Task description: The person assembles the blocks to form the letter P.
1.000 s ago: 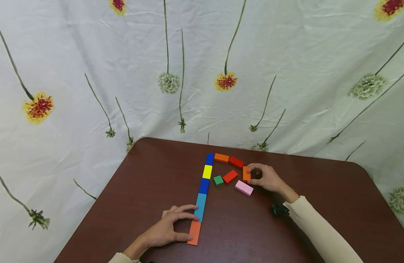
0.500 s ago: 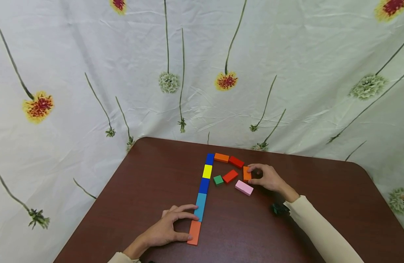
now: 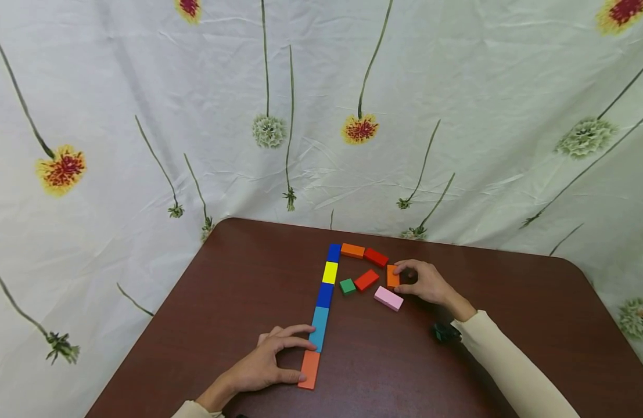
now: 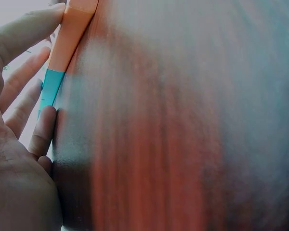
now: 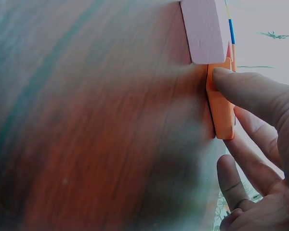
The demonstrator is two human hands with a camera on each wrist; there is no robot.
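In the head view, a straight row of flat blocks runs away from me: a coral block (image 3: 309,370), a light blue block (image 3: 319,329), a dark blue block (image 3: 324,295), a yellow block (image 3: 330,273) and another dark blue block (image 3: 334,252). My left hand (image 3: 266,360) rests along the near end, thumb touching the coral block, extended fingertips at the light blue one. My right hand (image 3: 426,283) pinches an orange block (image 3: 392,276) between thumb and finger, on the table. Close by that block lies a pink block (image 5: 205,31).
A second orange block (image 3: 352,251) and a red block (image 3: 376,257) extend right from the row's far end. Inside the curve lie a green block (image 3: 347,287) and another red block (image 3: 366,280). Behind the brown table (image 3: 237,273) hangs a flowered white cloth (image 3: 321,174).
Almost nothing differs. The orange block under my right hand has shifted very slightly; my left hand and the other blocks stay where they were.
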